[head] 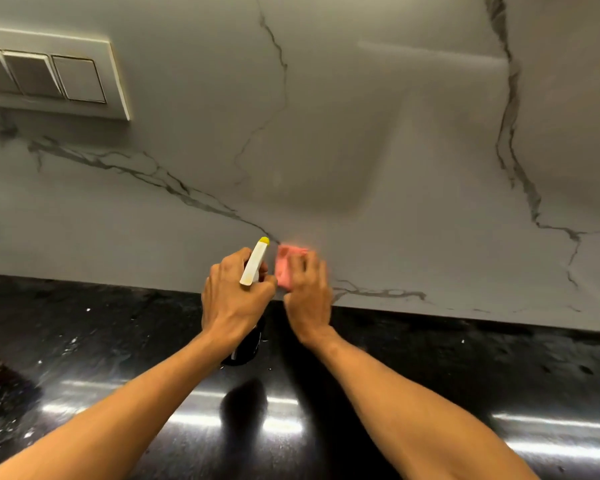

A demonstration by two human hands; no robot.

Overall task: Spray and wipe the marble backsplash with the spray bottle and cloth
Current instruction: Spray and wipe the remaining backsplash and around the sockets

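Grey-veined marble backsplash [378,168] fills the view; low against it the left hand [234,299] curls tight round the spray bottle [254,263] (white head, yellow nozzle towards the wall). Just beside it the right hand [309,296], blurred, presses a pink cloth [284,268] onto the marble with flat fingers. Glossy black countertop [430,375] below, switch panel [49,74] upper left.
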